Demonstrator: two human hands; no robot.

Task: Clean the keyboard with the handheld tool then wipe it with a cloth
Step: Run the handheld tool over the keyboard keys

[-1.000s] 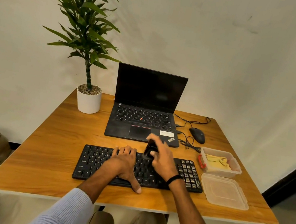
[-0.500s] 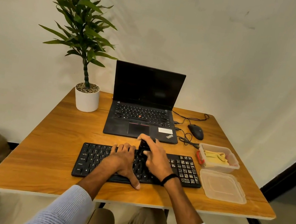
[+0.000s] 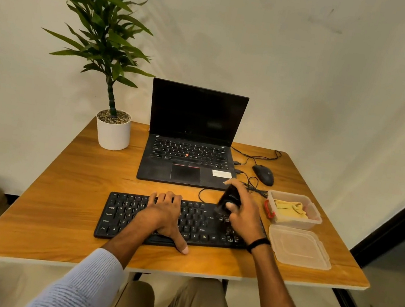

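The keyboard lies before the laptop, with the tub and lid to its right.

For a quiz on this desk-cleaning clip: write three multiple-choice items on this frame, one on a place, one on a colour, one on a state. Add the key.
1. Where does the yellow cloth lie?
A. in the clear plastic tub right of the black keyboard
B. on the floor
C. draped over the person's knee

2. What colour is the round plant pot?
A. red
B. white
C. black

3. What is the right hand doing?
A. lying flat and empty
B. curled into an empty fist
C. gripping the black handheld tool over the keyboard's right end

Key:
1 A, the cloth shows inside the lidless tub.
2 B, the pot's wall is plainly white.
3 C, the fingers curl round the tool.
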